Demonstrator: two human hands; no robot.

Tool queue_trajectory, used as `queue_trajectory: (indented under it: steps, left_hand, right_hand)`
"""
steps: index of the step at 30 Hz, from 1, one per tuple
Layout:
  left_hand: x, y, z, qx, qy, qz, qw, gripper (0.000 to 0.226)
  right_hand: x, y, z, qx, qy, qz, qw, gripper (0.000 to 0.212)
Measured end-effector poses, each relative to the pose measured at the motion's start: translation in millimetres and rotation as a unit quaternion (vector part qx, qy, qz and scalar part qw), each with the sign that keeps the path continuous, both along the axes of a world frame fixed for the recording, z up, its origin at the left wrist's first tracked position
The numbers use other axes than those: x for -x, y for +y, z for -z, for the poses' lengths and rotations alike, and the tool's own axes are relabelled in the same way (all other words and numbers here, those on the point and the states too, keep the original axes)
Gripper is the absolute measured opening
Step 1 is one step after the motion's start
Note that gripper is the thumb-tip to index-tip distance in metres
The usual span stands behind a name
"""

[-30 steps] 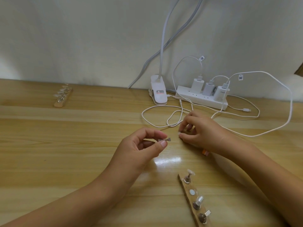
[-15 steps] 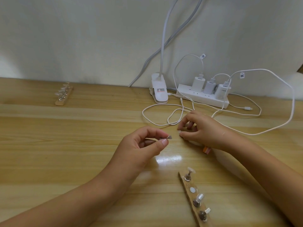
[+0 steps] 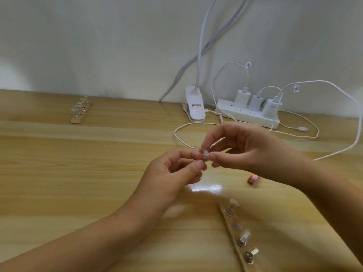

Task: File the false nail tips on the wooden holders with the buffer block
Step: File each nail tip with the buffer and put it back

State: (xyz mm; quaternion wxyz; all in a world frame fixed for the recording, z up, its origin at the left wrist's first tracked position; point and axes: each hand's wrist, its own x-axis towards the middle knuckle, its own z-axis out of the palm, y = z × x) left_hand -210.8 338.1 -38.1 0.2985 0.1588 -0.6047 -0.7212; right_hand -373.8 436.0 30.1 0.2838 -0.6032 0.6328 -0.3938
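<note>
Across the whole lower view, a pale wooden table (image 3: 59,173), plain wall behind it. Reaching in from the bottom edge, 2 bare forearms, meeting above the table's middle.

Left hand (image 3: 176,171): fingers curled, thumb and forefinger pinching a small metal peg (image 3: 204,158). Right hand (image 3: 245,148): raised just beside the left, thumb and forefinger closed on a clear false nail tip (image 3: 205,153) seated at the top of that peg (blurred, so the exact seating hard to tell).

At the back right against the wall, a white power strip (image 3: 249,116) with 3 chargers plugged in, white cables (image 3: 334,146) looping loosely over the table. Just left of the strip, a white clip lamp base (image 3: 194,107), its neck rising out of view.

Near the bottom right, a wooden holder (image 3: 232,218) lying at a slant, with 3 pegs carrying nail tips and 1 bare metal disc between the 1st and 2nd peg. Far back on the left, well apart from the hands, a second wooden holder (image 3: 75,120) with a row of tipped pegs.

On the table under the right wrist, untouched, the small orange-and-pink buffer block (image 3: 253,178).
</note>
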Motion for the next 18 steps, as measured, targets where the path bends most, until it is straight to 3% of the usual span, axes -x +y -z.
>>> queue_trajectory:
  steps: [9, 18]
  left_hand:
    - [1.7, -0.8, 1.7, -0.049, 0.032, -0.005, 0.998, 0.01]
    - [-0.3, 0.0, 0.9, -0.035, 0.029, -0.009, 0.999, 0.006]
  right_hand:
    - [-8.3, -1.8, 2.0, 0.008, 0.065, 0.018, 0.998, 0.017]
    - [-14.0, -2.2, 6.2, 0.055, 0.202, 0.023, 0.977, 0.015]
